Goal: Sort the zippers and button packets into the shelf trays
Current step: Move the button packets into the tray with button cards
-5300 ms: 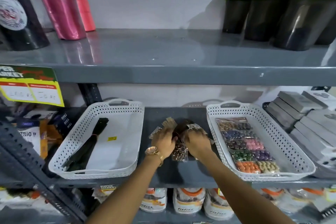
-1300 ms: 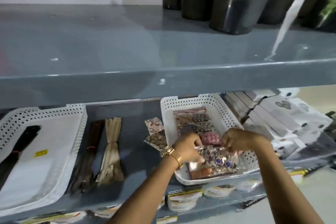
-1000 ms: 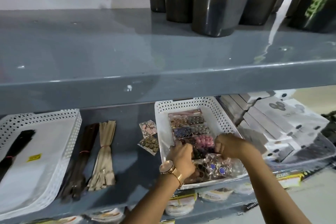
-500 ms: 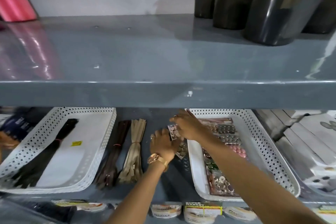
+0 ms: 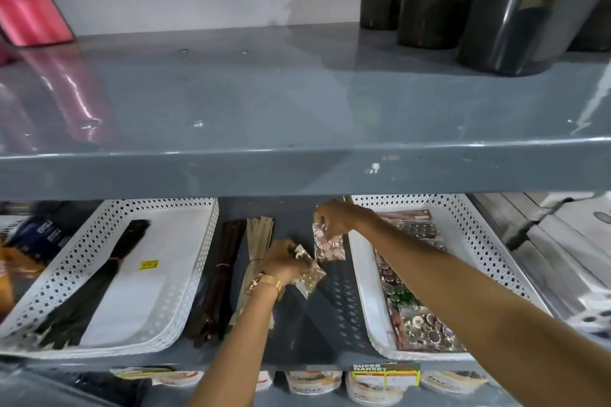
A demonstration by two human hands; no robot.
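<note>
My right hand (image 5: 334, 216) grips the top of a clear packet of pink buttons (image 5: 329, 243), lifted off the grey shelf between the two trays. My left hand (image 5: 281, 259), with a gold watch at the wrist, holds a clear packet of gold-toned buttons (image 5: 309, 277) low over the shelf. The right white tray (image 5: 489, 244) holds several button packets. The left white tray (image 5: 185, 294) holds a black zipper bundle (image 5: 99, 277). A dark brown zipper bundle (image 5: 216, 277) and a beige zipper bundle (image 5: 256, 248) lie on the shelf between the trays, just left of my left hand.
The grey upper shelf's edge (image 5: 297, 172) hangs just above my hands. Dark tumblers (image 5: 502, 6) and a pink roll (image 5: 26, 0) stand on it. Grey boxes (image 5: 568, 261) are stacked right of the right tray. Packaged goods (image 5: 380, 383) sit on the shelf below.
Both hands left the right tray and moved left to the two loose packets on the shelf. Each hand has now taken hold of one; the pink one is lifted.
</note>
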